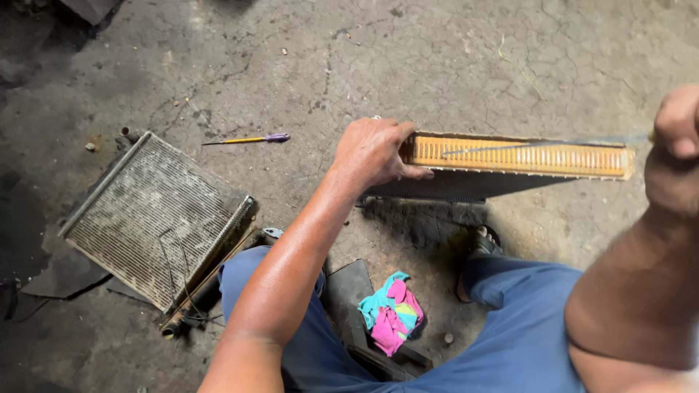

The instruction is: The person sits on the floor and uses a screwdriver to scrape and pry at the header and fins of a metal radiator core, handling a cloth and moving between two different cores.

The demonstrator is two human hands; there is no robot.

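My left hand (373, 151) grips the left end of a radiator core (520, 157) that stands on edge, its brass-yellow slotted top facing up. A thin metal rod (510, 148) lies along that slotted top, running to the right toward my right hand (676, 124). That hand is raised at the right edge with its fingers closed, seemingly on the rod's far end, though the grip itself is blurred. My knees in blue trousers are below, with a sandalled foot (480, 244) under the core.
A second, dirty grey radiator (156, 218) lies flat on the cracked concrete floor at left. A yellow screwdriver with a purple handle (247, 139) lies beyond it. A pink and teal rag (392, 313) sits on dark scrap between my legs.
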